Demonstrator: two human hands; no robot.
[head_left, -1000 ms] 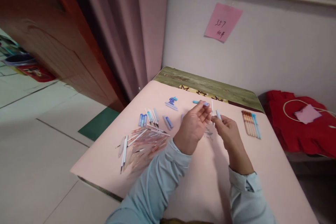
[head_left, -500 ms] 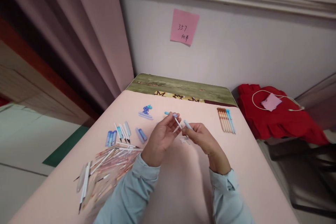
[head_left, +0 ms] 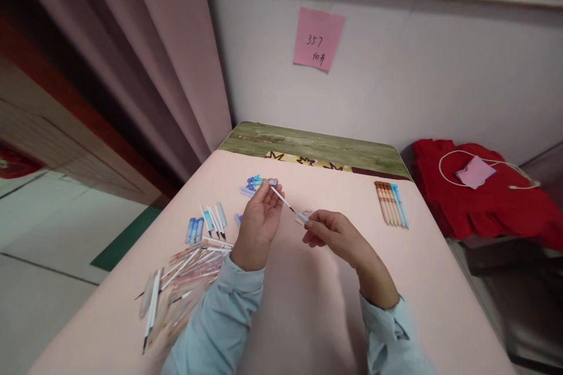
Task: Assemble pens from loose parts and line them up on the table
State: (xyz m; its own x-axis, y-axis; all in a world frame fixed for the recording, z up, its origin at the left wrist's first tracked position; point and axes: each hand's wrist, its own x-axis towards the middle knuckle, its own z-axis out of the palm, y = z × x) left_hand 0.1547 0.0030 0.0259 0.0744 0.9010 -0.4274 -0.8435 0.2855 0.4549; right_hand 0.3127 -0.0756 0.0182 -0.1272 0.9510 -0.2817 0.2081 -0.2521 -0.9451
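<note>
Over the middle of the table, my left hand (head_left: 260, 217) grips a blue pen barrel (head_left: 267, 182) between thumb and fingers. A white refill (head_left: 281, 198) with a dark tip sticks out of that barrel, slanting down to the right. My right hand (head_left: 332, 234) pinches a light blue tube-like pen part (head_left: 303, 218), its end close to the refill's tip; whether they touch I cannot tell. Small clear pieces lie behind the right fingertips, partly hidden. Beyond my left hand are small blue pen parts (head_left: 254, 180), partly covered.
On the left lie a loose pile of refills (head_left: 193, 275), blue barrels (head_left: 194, 231) and a few white refills (head_left: 215, 221). A row of brown and blue pens (head_left: 391, 205) lies at the right. Red cloth (head_left: 444, 211) with a cable is beyond the table's right edge.
My hands have moved apart, the left one to the left. The right hand has turned the light blue part toward the refill's tip. The view has shifted slightly left.
</note>
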